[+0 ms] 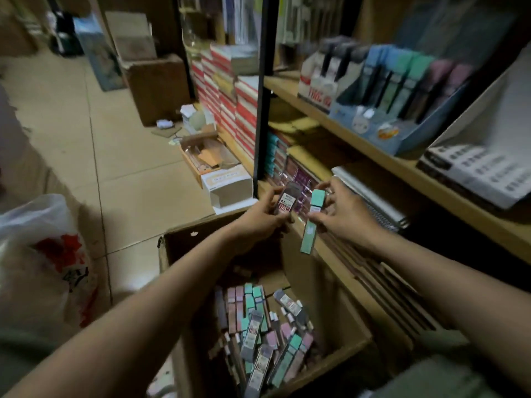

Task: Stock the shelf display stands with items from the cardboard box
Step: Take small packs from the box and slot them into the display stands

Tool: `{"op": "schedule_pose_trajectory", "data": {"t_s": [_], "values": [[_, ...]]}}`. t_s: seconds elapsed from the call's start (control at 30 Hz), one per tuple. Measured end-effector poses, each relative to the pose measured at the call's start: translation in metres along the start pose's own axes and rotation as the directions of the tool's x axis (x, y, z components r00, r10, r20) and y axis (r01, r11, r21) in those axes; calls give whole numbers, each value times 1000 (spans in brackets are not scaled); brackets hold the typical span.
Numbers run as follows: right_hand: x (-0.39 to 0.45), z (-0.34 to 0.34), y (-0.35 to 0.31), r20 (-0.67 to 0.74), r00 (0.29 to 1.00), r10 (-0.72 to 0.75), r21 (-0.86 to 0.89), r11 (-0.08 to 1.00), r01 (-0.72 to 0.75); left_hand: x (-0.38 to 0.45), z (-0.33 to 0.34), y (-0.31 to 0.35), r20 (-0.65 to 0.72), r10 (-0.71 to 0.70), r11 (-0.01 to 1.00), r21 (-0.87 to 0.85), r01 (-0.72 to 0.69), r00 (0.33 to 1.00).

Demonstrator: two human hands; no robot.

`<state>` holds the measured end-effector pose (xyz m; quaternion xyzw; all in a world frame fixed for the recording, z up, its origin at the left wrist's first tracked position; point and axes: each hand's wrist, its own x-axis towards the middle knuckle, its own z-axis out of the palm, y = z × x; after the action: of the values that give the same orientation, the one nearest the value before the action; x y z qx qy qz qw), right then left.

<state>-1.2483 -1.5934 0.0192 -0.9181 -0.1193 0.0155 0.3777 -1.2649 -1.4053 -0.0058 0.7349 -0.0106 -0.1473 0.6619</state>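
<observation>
Both hands are up over the cardboard box (172,254): left hand (263,215) grips a grey pack (288,201), right hand (343,212) pinches a mint-green pack (311,222). Next, likely up to the blue display stand (402,139), matching colour slots.

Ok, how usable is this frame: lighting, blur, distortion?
Head view: dim overall, with the space under the shelves nearly black; the blue display stand upper right is smeared by motion blur, while the mint pack in the right hand and the packs in the cardboard box read clearly; wide-angle bending curves the shelf edges.
</observation>
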Motion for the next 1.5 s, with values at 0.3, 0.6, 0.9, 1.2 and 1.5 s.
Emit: {"op": "schedule_pose_trajectory", "data": {"t_s": [0.3, 0.6, 0.9, 1.2, 1.5], "values": [[-23, -108, -40, -297, 953, -67, -103, 994, 38, 28, 29, 90, 171, 159, 987, -22, -158, 972], [2, -194, -65, -522, 832, -187, -211, 974, 86, 60, 28, 155, 164, 312, 948, -126, -294, 936], [71, -206, -75, -582, 762, -285, -410, 912, 27, 91, 8, 167, -10, 269, 951, -157, -267, 963], [113, -178, -57, -579, 779, -241, -456, 888, -65, 97, 5, 163, -31, 201, 961, -185, -203, 979], [127, -163, -52, -547, 797, -254, -557, 822, -121, 102, 6, 162, -46, 208, 957, -199, -213, 977]]}}
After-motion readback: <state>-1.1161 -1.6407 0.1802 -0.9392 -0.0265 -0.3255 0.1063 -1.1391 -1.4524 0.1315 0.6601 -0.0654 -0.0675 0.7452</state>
